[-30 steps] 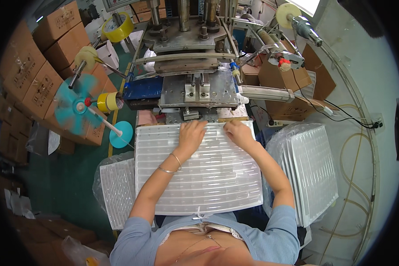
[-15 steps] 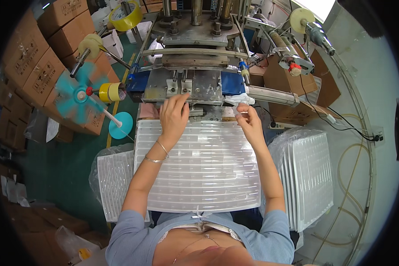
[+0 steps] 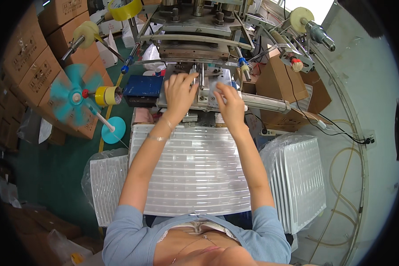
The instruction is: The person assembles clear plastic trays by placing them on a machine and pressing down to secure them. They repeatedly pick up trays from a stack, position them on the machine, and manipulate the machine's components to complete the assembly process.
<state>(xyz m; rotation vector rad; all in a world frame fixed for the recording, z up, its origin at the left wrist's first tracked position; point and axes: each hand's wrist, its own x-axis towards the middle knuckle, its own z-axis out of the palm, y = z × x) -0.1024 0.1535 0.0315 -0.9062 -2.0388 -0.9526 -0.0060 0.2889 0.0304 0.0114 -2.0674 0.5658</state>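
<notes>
Machine plate (image 3: 195, 95) is being loaded, I judge: left hand (image 3: 179, 91) and right hand (image 3: 228, 104) are resting spread, grasping nothing visible, needing careful seating next.

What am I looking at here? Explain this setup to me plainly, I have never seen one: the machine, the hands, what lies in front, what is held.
The picture comes from a camera on a person's head, looking down, so the forearms enter from below and straight edges bend toward the rim. The person sits at a metal press-like machine with a flat steel platform. Both hands are up on that platform: the left hand rests on it beside a small fixture, and the right hand seems to pinch a small pale part; what it is, is too small to tell. On the lap side lies a clear plastic tray with many rows of pockets. More such trays are stacked at the right and at the left. At the left a teal fan spins before cardboard boxes.
</notes>
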